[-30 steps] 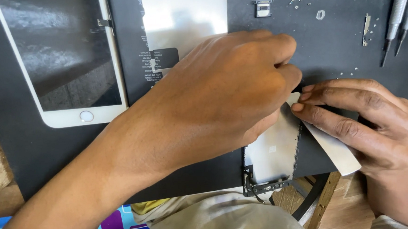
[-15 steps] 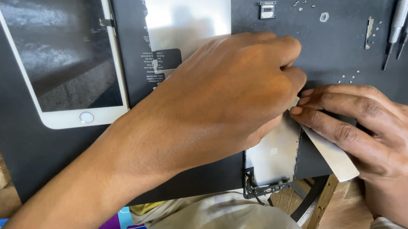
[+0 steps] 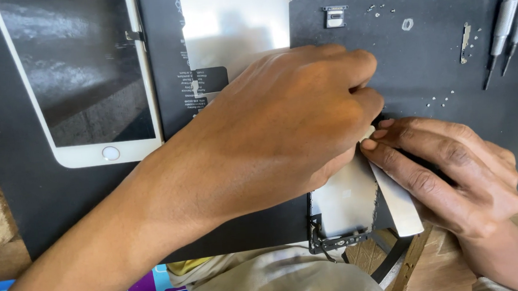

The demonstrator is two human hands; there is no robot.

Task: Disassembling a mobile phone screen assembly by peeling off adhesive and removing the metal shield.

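At left lies a white phone screen (image 3: 81, 84) on the black mat (image 3: 447, 80). The left hand (image 3: 270, 139) presses down on the opened phone body (image 3: 344, 209), fingers curled together over it. The right hand (image 3: 452, 169) pinches a thin white strip (image 3: 397, 200) between thumb and forefinger, beside the body's right edge. The strip looks light and flexible; it is probably best gripped near its end. Screwdrivers (image 3: 506, 16) lie far right.

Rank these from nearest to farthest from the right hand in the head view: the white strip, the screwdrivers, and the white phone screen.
From the right hand:
1. White strip: under its fingers, touching.
2. Screwdrivers: top right corner of the black mat, above the hand.
3. White phone screen: far left side of the mat, beyond the left hand.
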